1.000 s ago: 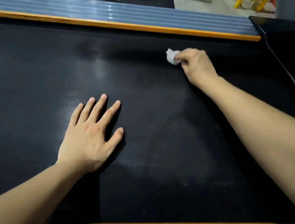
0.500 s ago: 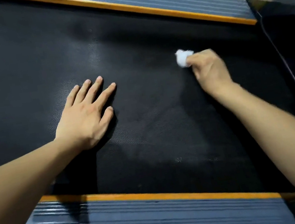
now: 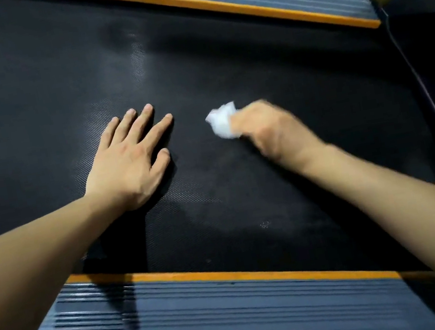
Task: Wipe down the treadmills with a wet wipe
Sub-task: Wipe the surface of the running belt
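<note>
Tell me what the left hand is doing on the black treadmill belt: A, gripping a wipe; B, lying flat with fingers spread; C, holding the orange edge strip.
B: the left hand lies flat on the black treadmill belt, fingers spread, holding nothing.

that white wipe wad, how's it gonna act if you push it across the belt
The wet wipe is crumpled into a wad in the right hand, so it is probably soft and floppy. It looks light for its size. The treadmill belt looks textured, so it may drag rather than glide.
</note>
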`<action>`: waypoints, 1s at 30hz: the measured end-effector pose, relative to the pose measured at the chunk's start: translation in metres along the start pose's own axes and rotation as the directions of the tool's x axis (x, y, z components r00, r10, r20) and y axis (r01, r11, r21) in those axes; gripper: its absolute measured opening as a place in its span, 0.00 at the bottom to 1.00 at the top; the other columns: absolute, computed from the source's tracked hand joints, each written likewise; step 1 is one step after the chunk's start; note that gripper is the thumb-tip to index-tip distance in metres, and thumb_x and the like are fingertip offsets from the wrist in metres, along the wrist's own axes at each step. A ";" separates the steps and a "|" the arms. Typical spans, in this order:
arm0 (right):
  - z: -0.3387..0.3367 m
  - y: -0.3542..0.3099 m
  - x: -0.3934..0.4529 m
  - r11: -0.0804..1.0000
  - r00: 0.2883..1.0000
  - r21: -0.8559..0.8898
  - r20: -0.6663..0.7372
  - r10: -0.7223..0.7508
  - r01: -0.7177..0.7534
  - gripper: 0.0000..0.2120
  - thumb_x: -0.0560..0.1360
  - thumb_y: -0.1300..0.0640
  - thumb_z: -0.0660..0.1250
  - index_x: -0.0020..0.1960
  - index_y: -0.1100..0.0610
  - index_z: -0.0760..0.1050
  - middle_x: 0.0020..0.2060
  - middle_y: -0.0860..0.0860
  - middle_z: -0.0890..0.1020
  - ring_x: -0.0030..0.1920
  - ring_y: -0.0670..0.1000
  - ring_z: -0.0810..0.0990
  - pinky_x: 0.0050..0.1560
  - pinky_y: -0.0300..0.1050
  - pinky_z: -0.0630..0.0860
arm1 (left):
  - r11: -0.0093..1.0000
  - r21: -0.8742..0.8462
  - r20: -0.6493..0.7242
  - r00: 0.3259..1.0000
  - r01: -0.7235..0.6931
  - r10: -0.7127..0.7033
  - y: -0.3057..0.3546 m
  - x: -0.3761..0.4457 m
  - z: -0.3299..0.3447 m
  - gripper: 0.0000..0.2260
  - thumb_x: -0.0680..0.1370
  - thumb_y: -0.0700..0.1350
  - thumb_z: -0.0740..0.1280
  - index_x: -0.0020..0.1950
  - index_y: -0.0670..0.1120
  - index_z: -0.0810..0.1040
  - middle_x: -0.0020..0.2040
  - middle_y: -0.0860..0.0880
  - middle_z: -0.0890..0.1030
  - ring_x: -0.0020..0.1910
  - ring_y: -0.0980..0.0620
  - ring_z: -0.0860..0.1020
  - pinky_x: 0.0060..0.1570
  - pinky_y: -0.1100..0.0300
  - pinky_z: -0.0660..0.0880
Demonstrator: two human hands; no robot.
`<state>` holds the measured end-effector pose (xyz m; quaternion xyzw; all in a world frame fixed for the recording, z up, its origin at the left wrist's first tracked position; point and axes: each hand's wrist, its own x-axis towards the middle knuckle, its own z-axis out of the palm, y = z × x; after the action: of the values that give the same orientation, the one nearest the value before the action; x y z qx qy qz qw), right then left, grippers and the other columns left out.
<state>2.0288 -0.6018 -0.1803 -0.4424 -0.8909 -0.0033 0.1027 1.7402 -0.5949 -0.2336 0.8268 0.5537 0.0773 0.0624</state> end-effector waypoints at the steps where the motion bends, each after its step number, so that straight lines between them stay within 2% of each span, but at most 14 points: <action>1: -0.003 0.024 -0.001 0.984 0.986 -0.073 0.014 0.165 -0.163 0.11 0.80 0.55 0.59 0.50 0.50 0.80 0.46 0.45 0.79 0.45 0.42 0.74 0.52 0.41 0.73 | 1.000 -0.001 -0.001 1.000 0.002 -0.002 0.000 0.000 0.000 0.28 0.82 0.59 0.47 0.82 0.59 0.55 0.83 0.48 0.56 0.82 0.44 0.52 0.80 0.47 0.46; 3: -0.004 0.056 -0.006 0.863 0.860 -0.010 -0.088 0.502 -0.505 0.14 0.76 0.60 0.58 0.49 0.56 0.82 0.46 0.50 0.83 0.47 0.52 0.77 0.51 0.48 0.76 | 1.000 0.003 -0.006 1.000 0.005 -0.005 0.001 0.000 0.000 0.28 0.82 0.59 0.47 0.82 0.58 0.55 0.83 0.48 0.56 0.82 0.43 0.53 0.80 0.47 0.46; 4: -0.001 0.060 -0.009 0.830 0.821 0.027 -0.139 0.554 -0.556 0.14 0.75 0.64 0.58 0.49 0.59 0.83 0.47 0.53 0.85 0.49 0.57 0.78 0.52 0.51 0.76 | 1.000 0.002 -0.009 1.000 0.004 -0.004 0.001 0.000 0.000 0.28 0.81 0.59 0.47 0.82 0.58 0.56 0.83 0.48 0.57 0.82 0.43 0.53 0.80 0.47 0.47; 6: -0.001 0.030 -0.013 0.826 0.814 0.126 -0.146 0.563 -0.549 0.13 0.74 0.67 0.60 0.49 0.60 0.83 0.46 0.56 0.85 0.50 0.61 0.79 0.51 0.49 0.74 | 1.000 -0.004 -0.014 1.000 0.001 -0.001 0.002 0.000 0.000 0.28 0.81 0.58 0.48 0.82 0.58 0.57 0.83 0.47 0.57 0.82 0.42 0.54 0.80 0.46 0.47; 8: -0.008 -0.029 -0.020 0.873 0.905 0.330 -0.106 0.413 -0.360 0.14 0.72 0.71 0.62 0.49 0.58 0.82 0.48 0.49 0.83 0.55 0.49 0.81 0.52 0.38 0.73 | 1.000 -0.001 -0.021 1.000 -0.004 0.004 0.003 0.000 0.000 0.28 0.81 0.58 0.48 0.82 0.57 0.57 0.83 0.46 0.58 0.81 0.41 0.55 0.80 0.45 0.48; 10: -0.011 -0.082 -0.041 0.882 0.986 0.450 -0.023 0.165 -0.137 0.20 0.72 0.73 0.62 0.55 0.55 0.81 0.54 0.42 0.80 0.58 0.36 0.76 0.60 0.29 0.67 | 1.000 0.002 -0.030 1.000 -0.004 0.004 0.002 0.001 0.001 0.28 0.81 0.58 0.48 0.82 0.57 0.58 0.83 0.46 0.58 0.81 0.40 0.55 0.80 0.45 0.49; 12: -0.011 -0.099 -0.057 0.865 0.992 0.489 0.104 0.068 -0.110 0.18 0.75 0.69 0.65 0.62 0.56 0.81 0.59 0.44 0.82 0.60 0.47 0.77 0.66 0.34 0.66 | 1.000 0.002 -0.030 1.000 -0.008 0.008 0.002 0.001 0.002 0.28 0.81 0.58 0.48 0.82 0.57 0.57 0.83 0.46 0.58 0.81 0.41 0.55 0.80 0.45 0.48; 16: -0.013 -0.068 -0.055 0.831 0.961 0.489 0.198 0.191 -0.266 0.13 0.78 0.65 0.67 0.59 0.54 0.83 0.55 0.47 0.84 0.55 0.50 0.80 0.59 0.48 0.75 | 1.000 -0.002 -0.034 0.999 -0.008 0.008 0.001 0.000 0.002 0.28 0.81 0.58 0.48 0.82 0.57 0.56 0.83 0.46 0.57 0.82 0.41 0.54 0.80 0.46 0.47; 18: -0.014 -0.066 -0.049 0.832 0.956 0.476 0.203 0.213 -0.287 0.12 0.77 0.65 0.68 0.53 0.51 0.84 0.53 0.45 0.82 0.54 0.46 0.80 0.57 0.46 0.75 | 1.000 -0.007 -0.033 0.999 -0.006 0.006 0.002 0.000 0.002 0.28 0.81 0.58 0.48 0.82 0.58 0.56 0.83 0.46 0.57 0.82 0.42 0.53 0.80 0.46 0.47; 21: -0.011 -0.087 -0.049 0.898 0.952 0.345 0.228 0.204 -0.275 0.12 0.76 0.66 0.67 0.51 0.51 0.82 0.52 0.46 0.79 0.51 0.51 0.76 0.55 0.45 0.72 | 1.000 -0.013 -0.032 0.999 -0.013 0.012 0.001 0.000 0.001 0.28 0.81 0.58 0.48 0.82 0.57 0.57 0.83 0.46 0.57 0.82 0.41 0.53 0.80 0.46 0.47; 24: -0.015 -0.079 -0.046 0.952 0.973 0.224 0.141 0.182 -0.211 0.12 0.72 0.70 0.64 0.50 0.58 0.80 0.47 0.54 0.81 0.45 0.54 0.74 0.49 0.48 0.70 | 1.000 -0.012 -0.037 0.999 -0.011 0.011 0.002 0.000 0.002 0.28 0.81 0.58 0.48 0.82 0.57 0.57 0.83 0.46 0.57 0.82 0.42 0.53 0.80 0.46 0.47; 26: -0.013 -0.039 -0.041 0.959 0.964 0.093 0.015 0.267 -0.267 0.11 0.72 0.69 0.62 0.47 0.61 0.81 0.44 0.59 0.83 0.45 0.56 0.77 0.47 0.51 0.72 | 1.000 -0.018 -0.032 0.999 -0.008 0.007 0.001 0.000 0.002 0.29 0.81 0.59 0.47 0.82 0.57 0.56 0.83 0.46 0.56 0.82 0.42 0.53 0.80 0.46 0.47; 28: -0.011 0.011 -0.039 0.893 0.889 0.016 -0.096 0.448 -0.449 0.12 0.75 0.63 0.60 0.47 0.58 0.83 0.48 0.58 0.84 0.47 0.60 0.79 0.48 0.52 0.74 | 1.000 -0.016 -0.029 1.000 -0.003 0.003 0.000 -0.001 0.002 0.29 0.80 0.59 0.47 0.82 0.57 0.56 0.83 0.46 0.56 0.82 0.42 0.53 0.80 0.46 0.46; 30: -0.008 0.030 -0.043 0.766 0.756 0.056 -0.124 0.642 -0.641 0.12 0.74 0.64 0.62 0.47 0.56 0.84 0.48 0.57 0.83 0.49 0.62 0.80 0.51 0.54 0.76 | 1.000 -0.008 -0.028 1.000 -0.005 0.005 0.001 0.000 0.003 0.29 0.80 0.59 0.47 0.82 0.57 0.56 0.83 0.46 0.56 0.82 0.42 0.53 0.80 0.46 0.46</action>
<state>2.0795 -0.6180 -0.1826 -0.7188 -0.6765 0.0067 0.1602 1.7420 -0.5955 -0.2363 0.8266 0.5523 0.0913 0.0577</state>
